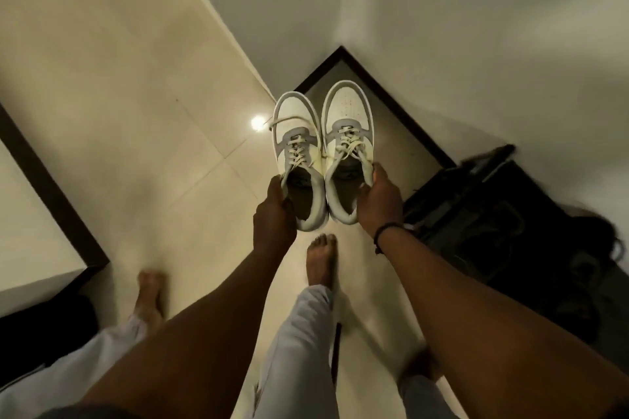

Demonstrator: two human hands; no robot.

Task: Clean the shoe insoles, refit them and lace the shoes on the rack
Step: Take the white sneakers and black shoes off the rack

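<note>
Two white and grey sneakers hang side by side above the floor, toes pointing away from me. My left hand (274,214) grips the left sneaker (296,133) at the outer side of its collar. My right hand (377,202) holds the right sneaker (347,119) at the outer edge of its opening. Both sneakers are laced with cream laces, and one loose lace end sticks out to the left of the left shoe. The insides of the shoes look dark; whether insoles are in them I cannot tell.
A dark shoe rack (483,214) with dark items on it stands at the right against the wall. Cream floor tiles (153,146) spread below. A white block with a dark base (41,214) juts in at the left. My bare feet (321,258) stand under the shoes.
</note>
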